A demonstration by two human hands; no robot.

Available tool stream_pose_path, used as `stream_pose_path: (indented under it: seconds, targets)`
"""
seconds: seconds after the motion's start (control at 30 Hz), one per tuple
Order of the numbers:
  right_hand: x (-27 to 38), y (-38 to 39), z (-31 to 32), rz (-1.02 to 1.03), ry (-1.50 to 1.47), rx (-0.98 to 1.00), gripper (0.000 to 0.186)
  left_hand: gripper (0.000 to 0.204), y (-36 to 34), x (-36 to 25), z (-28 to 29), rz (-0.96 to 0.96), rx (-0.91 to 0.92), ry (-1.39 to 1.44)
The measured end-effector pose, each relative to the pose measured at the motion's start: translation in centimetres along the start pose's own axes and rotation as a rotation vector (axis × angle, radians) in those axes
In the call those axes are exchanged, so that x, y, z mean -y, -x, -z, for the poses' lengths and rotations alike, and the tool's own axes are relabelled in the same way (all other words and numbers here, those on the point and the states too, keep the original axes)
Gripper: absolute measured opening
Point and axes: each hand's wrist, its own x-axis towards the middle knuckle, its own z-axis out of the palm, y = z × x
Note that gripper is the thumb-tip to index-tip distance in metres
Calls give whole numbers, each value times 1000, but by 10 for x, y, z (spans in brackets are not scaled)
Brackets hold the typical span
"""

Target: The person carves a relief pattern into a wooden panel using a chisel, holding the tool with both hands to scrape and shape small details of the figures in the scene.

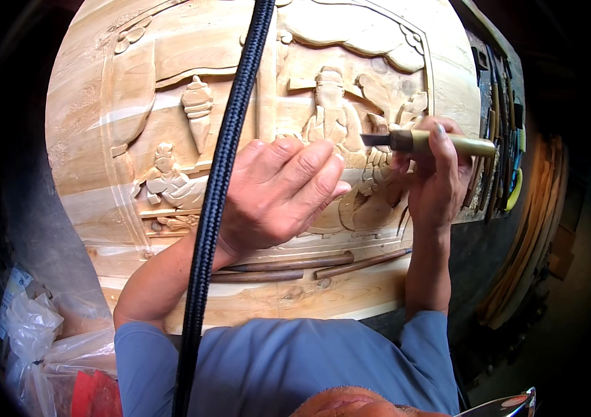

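A large pale wood relief carving (202, 52) lies in front of me, with a robed figure (330, 104) in a hat right of centre and a smaller figure (165, 174) at the left. Above the lower middle of the panel is my left hand (278, 187), back up, fingers extended and close together, holding no tool; its fingertips hide part of the carving. My right hand (441, 160) grips a wood chisel (420, 141) by its light handle. The chisel lies nearly level, its dark blade pointing left, raised over the carved flowers near the panel's right side.
Loose chisels (365, 264) lie along the panel's near edge. Several more tools (497, 118) are lined up at the right, beside a yellow-handled one (514, 191). Wood boards (528, 243) stand beyond them. Clear plastic bags (38, 333) sit at lower left. A black braided cable (229, 132) crosses the view.
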Motion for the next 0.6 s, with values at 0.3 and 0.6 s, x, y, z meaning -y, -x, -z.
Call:
stream_pose_path:
  seconds: [0.3, 0.6]
  targets:
    - [13, -13, -20, -38, 147, 6, 33, 40, -2, -1, -5, 14, 56, -36]
    - [9, -23, -25, 17, 202, 83, 29, 45, -2, 0, -6, 38, 96, -75]
